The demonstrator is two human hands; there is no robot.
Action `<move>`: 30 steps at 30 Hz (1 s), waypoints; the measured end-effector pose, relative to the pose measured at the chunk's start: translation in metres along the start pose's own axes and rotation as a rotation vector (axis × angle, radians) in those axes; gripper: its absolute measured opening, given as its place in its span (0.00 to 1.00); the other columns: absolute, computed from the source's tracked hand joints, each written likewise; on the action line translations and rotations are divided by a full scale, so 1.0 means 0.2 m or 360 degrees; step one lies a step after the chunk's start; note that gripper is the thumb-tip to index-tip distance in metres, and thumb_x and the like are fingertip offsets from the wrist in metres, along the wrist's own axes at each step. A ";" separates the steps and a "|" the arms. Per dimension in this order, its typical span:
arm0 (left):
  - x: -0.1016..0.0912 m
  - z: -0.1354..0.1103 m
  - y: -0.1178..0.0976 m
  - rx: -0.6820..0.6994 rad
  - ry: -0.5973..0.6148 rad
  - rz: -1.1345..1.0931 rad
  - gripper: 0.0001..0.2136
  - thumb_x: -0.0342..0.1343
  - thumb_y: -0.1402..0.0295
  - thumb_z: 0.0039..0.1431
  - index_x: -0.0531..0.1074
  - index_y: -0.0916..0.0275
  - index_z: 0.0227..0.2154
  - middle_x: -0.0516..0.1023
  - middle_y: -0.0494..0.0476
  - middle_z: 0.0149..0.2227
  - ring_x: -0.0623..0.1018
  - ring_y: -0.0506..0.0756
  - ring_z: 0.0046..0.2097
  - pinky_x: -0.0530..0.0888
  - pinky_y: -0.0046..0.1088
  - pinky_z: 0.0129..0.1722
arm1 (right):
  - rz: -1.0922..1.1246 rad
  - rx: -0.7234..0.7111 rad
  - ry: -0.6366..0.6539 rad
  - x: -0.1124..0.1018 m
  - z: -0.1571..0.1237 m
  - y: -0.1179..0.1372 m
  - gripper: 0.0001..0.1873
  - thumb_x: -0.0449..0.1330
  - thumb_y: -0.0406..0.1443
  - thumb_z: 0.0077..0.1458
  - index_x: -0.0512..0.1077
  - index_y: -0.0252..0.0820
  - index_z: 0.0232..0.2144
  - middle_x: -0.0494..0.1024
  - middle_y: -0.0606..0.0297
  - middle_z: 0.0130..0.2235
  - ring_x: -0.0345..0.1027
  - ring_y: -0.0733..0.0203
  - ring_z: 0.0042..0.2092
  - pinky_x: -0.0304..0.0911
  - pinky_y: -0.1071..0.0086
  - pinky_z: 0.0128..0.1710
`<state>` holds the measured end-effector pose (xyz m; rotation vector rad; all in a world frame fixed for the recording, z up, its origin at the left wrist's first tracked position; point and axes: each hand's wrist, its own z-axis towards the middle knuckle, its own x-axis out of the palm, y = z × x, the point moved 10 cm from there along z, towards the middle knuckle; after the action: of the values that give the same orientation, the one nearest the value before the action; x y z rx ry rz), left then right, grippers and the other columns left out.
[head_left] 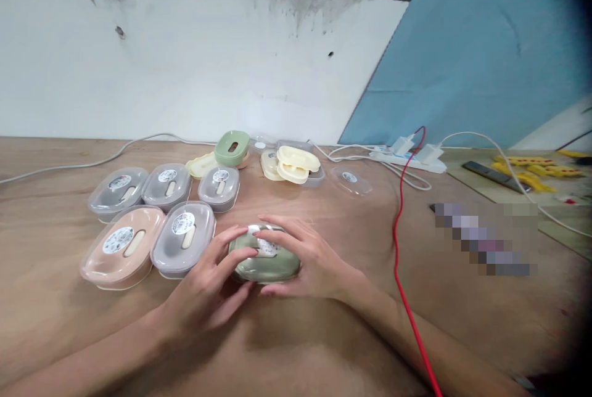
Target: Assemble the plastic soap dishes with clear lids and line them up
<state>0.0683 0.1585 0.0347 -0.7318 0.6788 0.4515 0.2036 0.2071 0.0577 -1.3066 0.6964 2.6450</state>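
Note:
A small green box (272,264) with a clear lid lies on the wooden table (324,347) in front of me. My left hand (210,289) grips its left side, thumb and fingertips pressed onto the lid. My right hand (303,258) covers its right side, fingers curled over the top and the thumb under the front edge. Just left of the box stand a grey lidded box (184,246) and a pink lidded box (123,254).
Three grey lidded boxes (166,187) stand in a row behind. Further back lie a green tray (232,147), cream trays (293,166) and a loose clear lid (350,179). A red cable (402,249) crosses the table on my right; a white power strip (409,156) lies beyond.

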 end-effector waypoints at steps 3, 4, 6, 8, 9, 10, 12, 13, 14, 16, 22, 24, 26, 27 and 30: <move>-0.01 0.00 0.01 -0.0056 -0.0012 -0.0005 0.20 0.57 0.73 0.69 0.66 0.56 0.61 0.63 0.67 0.69 0.67 0.67 0.71 0.72 0.53 0.68 | 0.0034 0.0096 0.0104 0.01 -0.01 -0.04 0.44 0.73 0.54 0.54 0.66 0.47 0.67 0.67 0.46 0.68 0.66 0.41 0.68 0.68 0.48 0.64; -0.01 0.00 0.02 -0.0080 -0.0011 -0.0014 0.20 0.58 0.73 0.68 0.66 0.55 0.61 0.63 0.67 0.69 0.67 0.67 0.71 0.72 0.53 0.68 | 0.0041 0.0120 0.0115 0.01 -0.02 -0.05 0.44 0.73 0.52 0.54 0.66 0.47 0.68 0.67 0.47 0.68 0.67 0.41 0.67 0.69 0.49 0.63; -0.01 0.00 0.03 -0.0115 -0.0011 -0.0035 0.21 0.58 0.71 0.69 0.66 0.55 0.62 0.63 0.67 0.68 0.68 0.67 0.70 0.74 0.53 0.67 | 0.0059 0.0142 0.0102 0.00 -0.03 -0.07 0.42 0.73 0.51 0.55 0.67 0.48 0.67 0.70 0.48 0.67 0.71 0.43 0.64 0.71 0.51 0.62; -0.01 0.00 0.03 -0.0119 -0.0022 -0.0049 0.20 0.58 0.71 0.69 0.66 0.54 0.62 0.63 0.67 0.68 0.69 0.66 0.70 0.74 0.52 0.66 | 0.0078 0.0139 0.0069 0.00 -0.04 -0.08 0.41 0.73 0.50 0.56 0.68 0.49 0.67 0.72 0.50 0.65 0.74 0.44 0.62 0.72 0.52 0.61; -0.02 0.00 0.03 -0.0119 -0.0028 -0.0047 0.20 0.59 0.71 0.69 0.66 0.54 0.62 0.63 0.67 0.68 0.69 0.66 0.70 0.75 0.52 0.66 | 0.0081 0.0139 0.0056 0.01 -0.04 -0.09 0.41 0.73 0.50 0.56 0.68 0.49 0.67 0.73 0.50 0.64 0.74 0.45 0.62 0.72 0.52 0.60; -0.02 0.00 0.04 -0.0124 -0.0037 -0.0041 0.21 0.59 0.70 0.69 0.65 0.54 0.62 0.62 0.67 0.68 0.69 0.66 0.70 0.75 0.52 0.65 | 0.0083 0.0140 0.0046 0.01 -0.04 -0.09 0.41 0.73 0.51 0.56 0.68 0.49 0.67 0.73 0.50 0.64 0.74 0.45 0.62 0.72 0.52 0.61; -0.03 0.00 0.05 -0.0143 -0.0043 -0.0026 0.21 0.60 0.69 0.69 0.65 0.55 0.62 0.62 0.68 0.68 0.68 0.67 0.70 0.74 0.52 0.66 | 0.0098 0.0145 0.0047 0.02 -0.04 -0.09 0.41 0.74 0.50 0.55 0.68 0.49 0.67 0.72 0.49 0.65 0.74 0.45 0.62 0.72 0.52 0.61; -0.03 0.00 0.05 -0.0152 -0.0041 -0.0020 0.22 0.60 0.69 0.69 0.64 0.55 0.62 0.62 0.68 0.69 0.68 0.67 0.70 0.74 0.53 0.66 | 0.0109 0.0147 0.0052 0.02 -0.04 -0.09 0.41 0.74 0.50 0.55 0.68 0.49 0.67 0.72 0.49 0.65 0.73 0.45 0.62 0.72 0.52 0.61; -0.03 0.00 0.05 -0.0159 -0.0040 -0.0018 0.22 0.60 0.69 0.69 0.64 0.55 0.62 0.62 0.68 0.69 0.68 0.67 0.70 0.74 0.53 0.66 | 0.0119 0.0149 0.0059 0.03 -0.04 -0.09 0.42 0.74 0.50 0.55 0.68 0.48 0.67 0.72 0.49 0.65 0.73 0.45 0.63 0.72 0.52 0.61; -0.03 0.00 0.05 -0.0161 -0.0032 -0.0017 0.21 0.60 0.69 0.69 0.64 0.54 0.62 0.61 0.68 0.69 0.67 0.67 0.71 0.74 0.54 0.66 | 0.0134 0.0156 0.0061 0.03 -0.04 -0.10 0.42 0.74 0.50 0.55 0.68 0.48 0.67 0.72 0.49 0.65 0.73 0.45 0.63 0.72 0.52 0.61; -0.01 -0.01 0.07 -0.0183 -0.0001 -0.0006 0.21 0.60 0.68 0.70 0.64 0.54 0.62 0.60 0.68 0.70 0.66 0.68 0.72 0.72 0.54 0.67 | 0.0139 0.0141 0.0074 0.03 -0.04 -0.09 0.41 0.74 0.50 0.55 0.68 0.49 0.67 0.71 0.50 0.65 0.71 0.45 0.64 0.71 0.51 0.63; -0.01 -0.01 0.07 -0.0183 0.0012 0.0000 0.21 0.60 0.68 0.70 0.65 0.54 0.62 0.59 0.67 0.70 0.65 0.67 0.72 0.72 0.54 0.68 | 0.0160 0.0166 0.0091 0.04 -0.04 -0.09 0.41 0.75 0.49 0.55 0.68 0.50 0.67 0.71 0.51 0.65 0.71 0.46 0.64 0.71 0.52 0.63; 0.00 -0.02 0.07 -0.0182 0.0031 0.0003 0.21 0.60 0.67 0.70 0.65 0.54 0.62 0.59 0.67 0.71 0.64 0.68 0.73 0.71 0.55 0.68 | 0.0184 0.0199 0.0114 0.04 -0.04 -0.10 0.42 0.75 0.49 0.54 0.68 0.51 0.67 0.71 0.52 0.66 0.71 0.46 0.65 0.70 0.53 0.64; 0.00 -0.02 0.07 -0.0184 0.0042 0.0005 0.21 0.60 0.67 0.70 0.65 0.54 0.62 0.59 0.67 0.71 0.64 0.68 0.73 0.71 0.55 0.68 | 0.0195 0.0214 0.0125 0.04 -0.04 -0.11 0.43 0.76 0.49 0.54 0.68 0.51 0.67 0.70 0.52 0.66 0.70 0.46 0.65 0.70 0.53 0.64; 0.01 -0.02 0.06 -0.0150 0.0046 0.0023 0.21 0.60 0.66 0.70 0.65 0.54 0.63 0.60 0.67 0.71 0.65 0.68 0.73 0.72 0.55 0.68 | 0.0210 0.0240 0.0180 0.06 -0.04 -0.11 0.45 0.76 0.50 0.53 0.66 0.53 0.69 0.69 0.53 0.67 0.69 0.45 0.65 0.68 0.52 0.65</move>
<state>0.0606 0.1643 0.0257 -0.8238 0.6939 0.4895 0.2084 0.2229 0.0363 -1.4216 1.0097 2.5722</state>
